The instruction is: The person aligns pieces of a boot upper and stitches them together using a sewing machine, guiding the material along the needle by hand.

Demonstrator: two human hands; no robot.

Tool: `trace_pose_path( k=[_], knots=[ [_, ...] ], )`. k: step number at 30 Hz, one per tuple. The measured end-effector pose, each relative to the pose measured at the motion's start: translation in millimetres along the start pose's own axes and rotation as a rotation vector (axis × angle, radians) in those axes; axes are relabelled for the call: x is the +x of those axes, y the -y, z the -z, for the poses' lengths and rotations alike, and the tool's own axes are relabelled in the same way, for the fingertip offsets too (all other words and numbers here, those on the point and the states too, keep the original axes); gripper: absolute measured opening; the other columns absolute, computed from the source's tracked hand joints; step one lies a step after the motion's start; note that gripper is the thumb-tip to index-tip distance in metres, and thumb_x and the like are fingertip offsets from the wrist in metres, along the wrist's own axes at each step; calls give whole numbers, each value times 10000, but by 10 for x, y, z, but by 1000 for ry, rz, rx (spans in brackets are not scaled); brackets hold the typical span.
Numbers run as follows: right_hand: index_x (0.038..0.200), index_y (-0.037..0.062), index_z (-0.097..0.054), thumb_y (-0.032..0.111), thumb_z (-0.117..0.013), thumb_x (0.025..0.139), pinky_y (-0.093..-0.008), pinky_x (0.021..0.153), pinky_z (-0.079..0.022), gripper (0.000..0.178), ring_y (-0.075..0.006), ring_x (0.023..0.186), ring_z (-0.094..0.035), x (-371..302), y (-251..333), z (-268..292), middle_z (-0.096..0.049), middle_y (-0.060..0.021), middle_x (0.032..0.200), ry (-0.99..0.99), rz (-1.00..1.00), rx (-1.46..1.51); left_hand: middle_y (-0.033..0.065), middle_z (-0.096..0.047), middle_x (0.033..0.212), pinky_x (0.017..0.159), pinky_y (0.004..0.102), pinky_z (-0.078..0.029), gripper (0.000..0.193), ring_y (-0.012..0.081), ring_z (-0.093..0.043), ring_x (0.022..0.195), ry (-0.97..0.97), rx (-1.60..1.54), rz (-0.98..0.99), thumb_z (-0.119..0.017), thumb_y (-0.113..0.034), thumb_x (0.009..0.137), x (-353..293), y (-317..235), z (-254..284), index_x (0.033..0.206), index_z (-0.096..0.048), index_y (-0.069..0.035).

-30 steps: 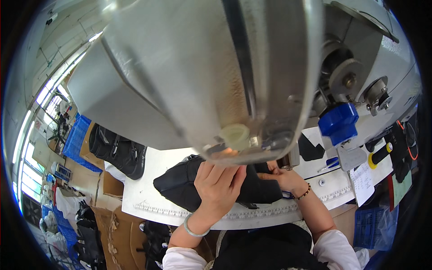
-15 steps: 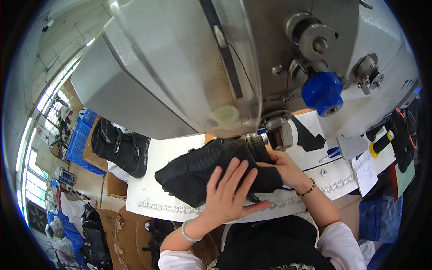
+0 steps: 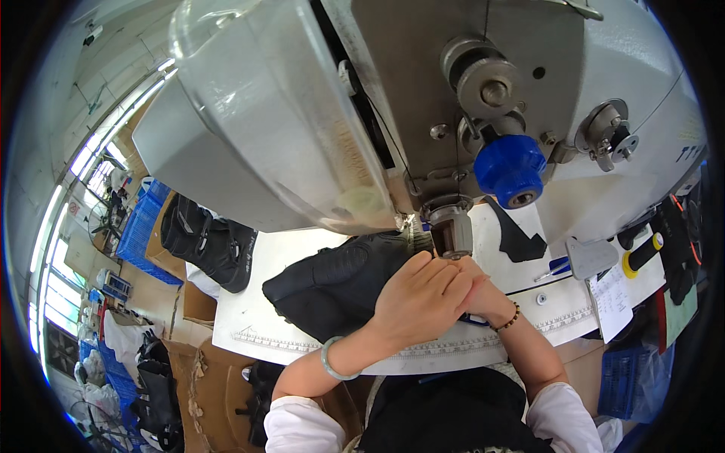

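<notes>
A black boot upper (image 3: pixel 325 283) lies on the white machine table, its right end beneath the sewing machine's presser area. My left hand (image 3: pixel 419 302) is closed over that right end, with its fingers curled; what lies inside them is hidden. Close against it on the right is my right hand (image 3: pixel 483 294), partly covered by the left, so its fingers do not show. Just above both hands hangs the sewing machine's metal thread part (image 3: pixel 453 232). The grey-white sewing machine head (image 3: pixel 249 143) fills the upper view, with a blue knob (image 3: pixel 510 170) on its front.
At the left edge of the table stands a black boot (image 3: pixel 208 245), near a blue crate (image 3: pixel 143 234). A black cut piece (image 3: pixel 517 234), a screwdriver (image 3: pixel 555 269), a small white bobbin (image 3: pixel 541 299), a written paper sheet (image 3: pixel 610 302) and a black-and-yellow thread spool (image 3: pixel 642 255) lie on the right.
My left hand has gone from lying spread on the boot upper to closing at its right end, beside and over my right hand. The view has shifted slightly.
</notes>
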State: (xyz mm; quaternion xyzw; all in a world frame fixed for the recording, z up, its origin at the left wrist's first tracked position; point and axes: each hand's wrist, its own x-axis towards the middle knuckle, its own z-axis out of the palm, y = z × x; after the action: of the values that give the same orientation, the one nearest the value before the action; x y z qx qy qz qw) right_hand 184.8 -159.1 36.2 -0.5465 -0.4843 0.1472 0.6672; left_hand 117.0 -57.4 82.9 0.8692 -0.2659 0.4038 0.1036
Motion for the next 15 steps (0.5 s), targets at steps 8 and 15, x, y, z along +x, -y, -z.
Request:
trace_pose_path(
  k=[8, 15],
  knots=[
    [815, 27, -495, 149, -590, 734, -238, 586, -399, 175, -56, 690, -438, 5, -34, 86, -530, -6, 711, 35, -90, 117, 23, -468, 603, 545, 285, -374, 210, 172, -496, 565, 83, -143, 96, -655, -135, 684, 34, -19, -4, 617, -465, -77],
    [843, 25, -517, 147, -589, 738, -227, 612, -415, 176, -52, 710, -465, 50, 72, 57, -539, -7, 739, 59, -154, 151, 25, -457, 528, 526, 290, -409, 292, 172, -511, 527, 99, -116, 225, -579, -262, 820, 100, -96, -20, 600, -501, -86]
  ],
)
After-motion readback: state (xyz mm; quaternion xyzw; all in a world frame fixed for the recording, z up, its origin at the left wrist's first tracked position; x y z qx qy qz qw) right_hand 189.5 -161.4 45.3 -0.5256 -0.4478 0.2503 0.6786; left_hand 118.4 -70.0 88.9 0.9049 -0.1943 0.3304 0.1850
